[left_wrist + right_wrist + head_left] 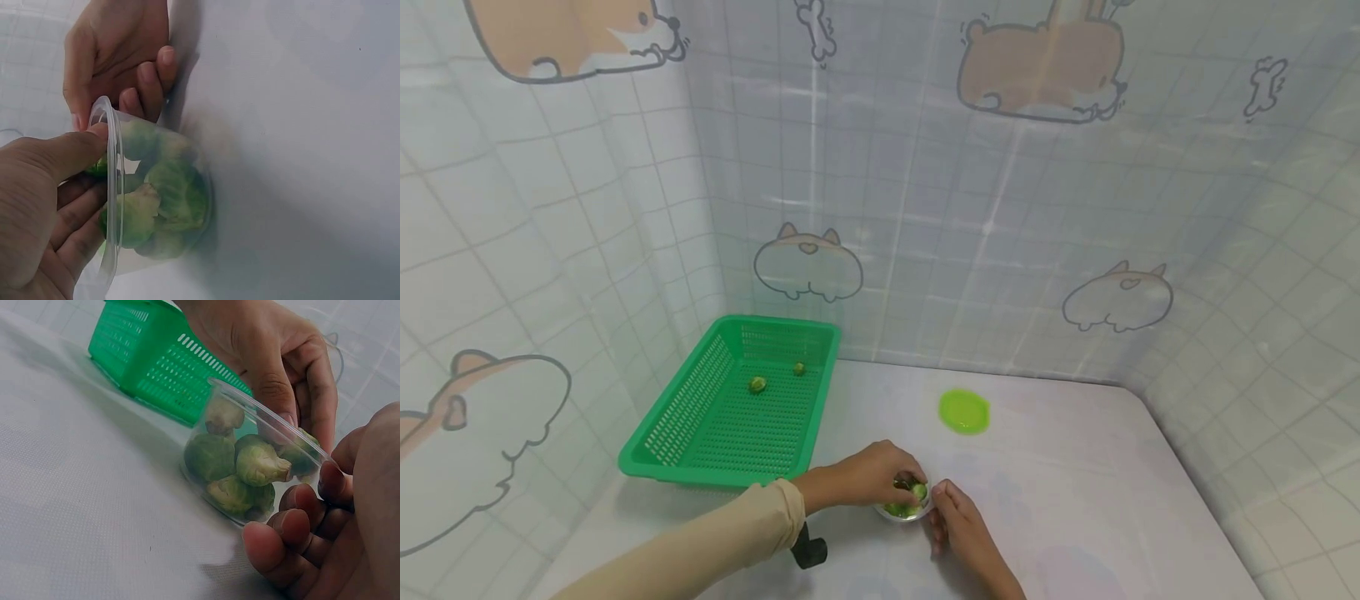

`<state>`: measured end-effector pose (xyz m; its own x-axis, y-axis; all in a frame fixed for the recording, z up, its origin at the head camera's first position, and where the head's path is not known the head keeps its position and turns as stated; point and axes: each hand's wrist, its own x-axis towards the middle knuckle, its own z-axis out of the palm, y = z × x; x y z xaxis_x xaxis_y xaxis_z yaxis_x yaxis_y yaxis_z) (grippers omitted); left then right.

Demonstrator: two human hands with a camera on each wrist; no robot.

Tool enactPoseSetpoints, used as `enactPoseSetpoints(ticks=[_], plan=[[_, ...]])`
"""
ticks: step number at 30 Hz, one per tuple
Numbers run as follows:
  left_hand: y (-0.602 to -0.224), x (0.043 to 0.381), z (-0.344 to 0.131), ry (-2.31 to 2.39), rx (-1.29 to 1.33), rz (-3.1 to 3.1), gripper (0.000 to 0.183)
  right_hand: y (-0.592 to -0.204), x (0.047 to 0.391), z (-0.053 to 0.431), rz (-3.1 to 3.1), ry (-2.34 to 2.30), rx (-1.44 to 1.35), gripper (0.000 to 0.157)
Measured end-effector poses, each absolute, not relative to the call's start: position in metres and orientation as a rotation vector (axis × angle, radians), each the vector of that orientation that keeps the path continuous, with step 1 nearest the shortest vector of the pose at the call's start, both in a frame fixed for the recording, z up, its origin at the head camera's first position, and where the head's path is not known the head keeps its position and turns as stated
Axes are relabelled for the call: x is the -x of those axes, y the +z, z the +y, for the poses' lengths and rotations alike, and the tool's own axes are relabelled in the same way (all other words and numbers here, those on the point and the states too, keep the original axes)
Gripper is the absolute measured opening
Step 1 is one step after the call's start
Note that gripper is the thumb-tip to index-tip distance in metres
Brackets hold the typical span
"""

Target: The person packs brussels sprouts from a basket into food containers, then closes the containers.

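Note:
A round clear plastic container (275,419) with several Brussels sprouts (209,456) inside stands on the table. My left hand (872,477) reaches in over its rim from the left, thumb and fingers around one Brussels sprout (304,450) near the top. On the other side, my right hand (964,527) pinches the container's rim between thumb and index finger, its other fingers curled beside the wall. Through that wall, the left wrist view shows green sprout leaves (178,194) pressed close together.
A green perforated basket (820,417) sits at the left with two Brussels sprouts, one nearer (757,384) and one farther (799,367). Behind the container lies a round lime-green lid (964,412). Curtain-like sheets with a tile print (925,208) enclose the table.

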<state>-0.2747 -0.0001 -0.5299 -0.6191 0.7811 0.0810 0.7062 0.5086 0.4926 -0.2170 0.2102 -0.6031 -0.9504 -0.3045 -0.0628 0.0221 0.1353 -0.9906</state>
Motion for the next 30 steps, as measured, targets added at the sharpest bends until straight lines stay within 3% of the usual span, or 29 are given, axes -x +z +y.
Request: enactPoseSetpoints(ticks=[30], plan=[[-0.514,0.279,-0.020,0.855,-1.241,2.621,0.026,-0.608,0.219,0.209,2.220,-1.888,0.291,0.037]])
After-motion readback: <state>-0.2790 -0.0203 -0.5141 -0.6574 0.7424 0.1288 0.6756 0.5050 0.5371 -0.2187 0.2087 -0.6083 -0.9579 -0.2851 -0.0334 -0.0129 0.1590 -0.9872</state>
